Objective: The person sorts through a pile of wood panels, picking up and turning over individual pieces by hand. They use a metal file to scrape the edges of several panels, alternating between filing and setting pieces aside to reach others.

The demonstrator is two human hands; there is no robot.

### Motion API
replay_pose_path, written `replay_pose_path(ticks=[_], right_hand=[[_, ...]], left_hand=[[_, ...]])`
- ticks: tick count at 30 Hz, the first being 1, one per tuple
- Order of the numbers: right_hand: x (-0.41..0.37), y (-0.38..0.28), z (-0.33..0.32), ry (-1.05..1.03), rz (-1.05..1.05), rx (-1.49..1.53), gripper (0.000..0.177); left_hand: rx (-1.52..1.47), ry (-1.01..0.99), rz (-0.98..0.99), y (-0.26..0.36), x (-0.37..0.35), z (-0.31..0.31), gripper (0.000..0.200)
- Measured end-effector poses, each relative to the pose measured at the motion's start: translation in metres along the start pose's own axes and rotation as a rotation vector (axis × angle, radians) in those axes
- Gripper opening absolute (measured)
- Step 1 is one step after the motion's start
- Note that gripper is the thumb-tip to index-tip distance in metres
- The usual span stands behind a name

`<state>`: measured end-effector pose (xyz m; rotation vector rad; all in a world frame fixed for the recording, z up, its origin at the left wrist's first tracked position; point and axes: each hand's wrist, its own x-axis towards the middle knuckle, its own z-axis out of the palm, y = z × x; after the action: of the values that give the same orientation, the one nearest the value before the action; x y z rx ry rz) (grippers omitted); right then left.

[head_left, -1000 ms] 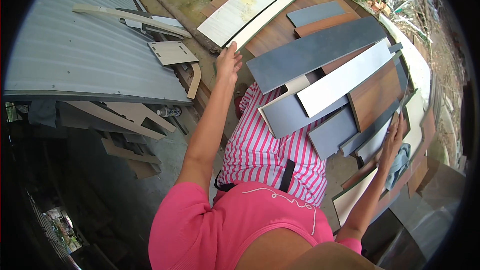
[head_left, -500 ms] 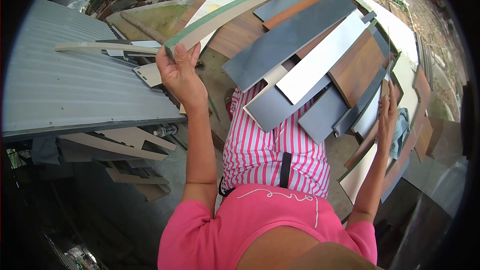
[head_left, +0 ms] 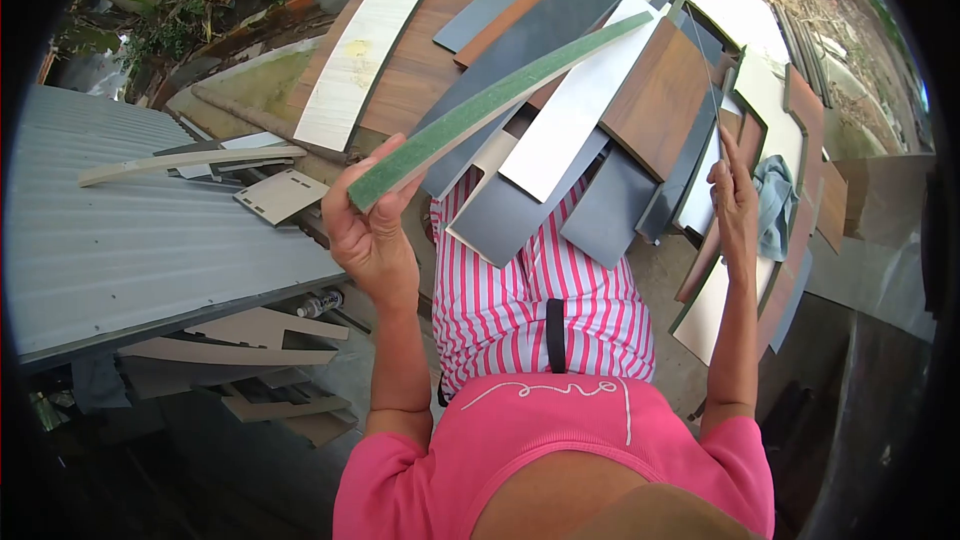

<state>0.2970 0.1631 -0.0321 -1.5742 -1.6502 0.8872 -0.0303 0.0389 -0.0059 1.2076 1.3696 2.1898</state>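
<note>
My left hand (head_left: 375, 230) is closed on the near end of a long narrow strip (head_left: 500, 98) with a green face and a pale edge. The strip slants up to the right over the boards. At the right, my right hand (head_left: 736, 195) grips a thin rod-like tool (head_left: 708, 65) that points up and slightly left. Between my hands lie overlapping boards: a white one (head_left: 575, 115), a brown wood-grain one (head_left: 660, 95) and a dark grey one (head_left: 540, 205). Their near ends reach over my striped trousers.
Corrugated grey sheeting (head_left: 150, 220) spans the left, with pale offcuts (head_left: 282, 194) on its edge. A bottle (head_left: 320, 303) and more offcuts (head_left: 240, 350) are below it. A blue-grey cloth (head_left: 775, 205) hangs over boards at the right. A cream-white board (head_left: 370, 45) lies at the back.
The strip in my left hand has turned to show more of its green face, and its far end now lies over the boards. The view has shifted, so the boards appear further left.
</note>
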Motion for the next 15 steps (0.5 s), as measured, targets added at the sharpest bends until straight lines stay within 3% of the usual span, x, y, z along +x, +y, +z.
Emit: replay_pose_path(ticks=[1,4,6,10,11,15], right_hand=[[-0.002,-0.006,0.003,-0.057,0.057,-0.056,0.043],[-0.025,-0.036,0.023,-0.22,-0.092,-0.043,0.037],[-0.042,-0.064,0.034,-0.302,-0.378,-0.08,0.04],[-0.065,-0.106,0.044,-0.487,-0.621,-0.073,0.05],[-0.066,-0.109,0.045,-0.528,-0.694,-0.094,0.052],[-0.067,-0.099,0.051,-0.568,-0.694,-0.085,0.053]], left_hand=[[0.016,0.01,0.005,0.001,-0.001,0.0,0.041],[0.028,-0.093,0.018,0.003,-0.005,-0.002,0.038],[-0.014,-0.177,0.053,0.004,-0.002,-0.003,0.035],[0.036,-0.149,0.052,0.007,-0.004,-0.003,0.035],[-0.1,-0.157,0.064,0.008,-0.005,0.002,0.036],[-0.109,-0.16,0.033,0.009,-0.007,0.002,0.036]])
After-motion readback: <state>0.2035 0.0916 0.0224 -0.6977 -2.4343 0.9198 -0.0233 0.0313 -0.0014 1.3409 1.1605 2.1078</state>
